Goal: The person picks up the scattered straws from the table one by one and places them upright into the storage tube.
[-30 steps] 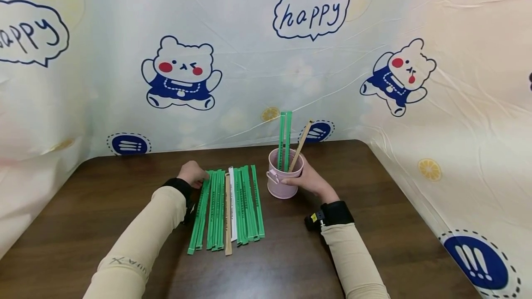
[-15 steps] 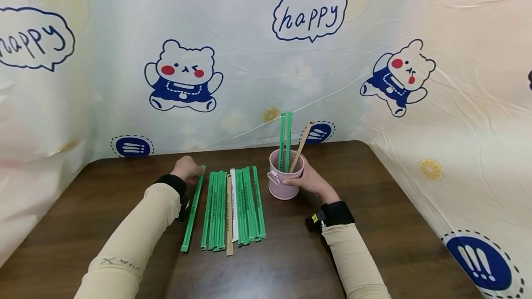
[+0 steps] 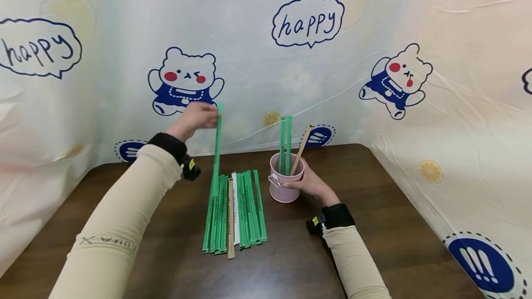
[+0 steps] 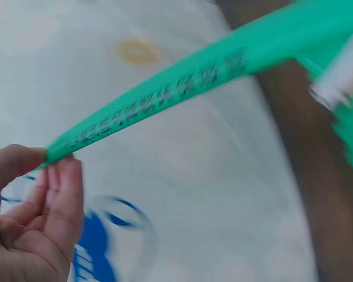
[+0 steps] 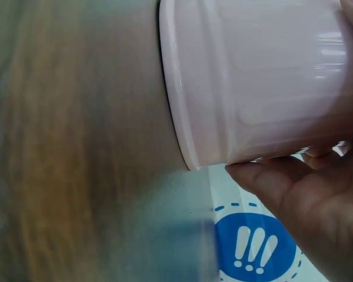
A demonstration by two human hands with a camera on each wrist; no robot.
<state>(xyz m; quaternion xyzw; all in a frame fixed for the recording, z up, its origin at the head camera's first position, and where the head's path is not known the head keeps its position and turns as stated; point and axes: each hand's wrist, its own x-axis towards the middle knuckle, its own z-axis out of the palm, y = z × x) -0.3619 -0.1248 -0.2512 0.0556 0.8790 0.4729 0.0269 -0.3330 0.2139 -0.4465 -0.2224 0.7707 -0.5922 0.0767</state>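
Observation:
My left hand is raised above the table's far edge and pinches one end of a green paper-wrapped straw between thumb and fingers. The straw hangs down, its lower end overlapping the row in the head view; dark print runs along it in the left wrist view. In that row lie several green wrapped straws, a tan one and a white one. To their right, my right hand grips the side of a small pink bucket. Two green straws and a tan one stand in it.
The brown wooden table carries everything. A pale printed curtain with bears and "happy" bubbles rises behind it and along its sides. A black wrist camera sits on the left wrist, another on the right.
My left hand drew one green straw away from the row's left end, then lifted it off the table, up and to the right. My right hand stays on the bucket.

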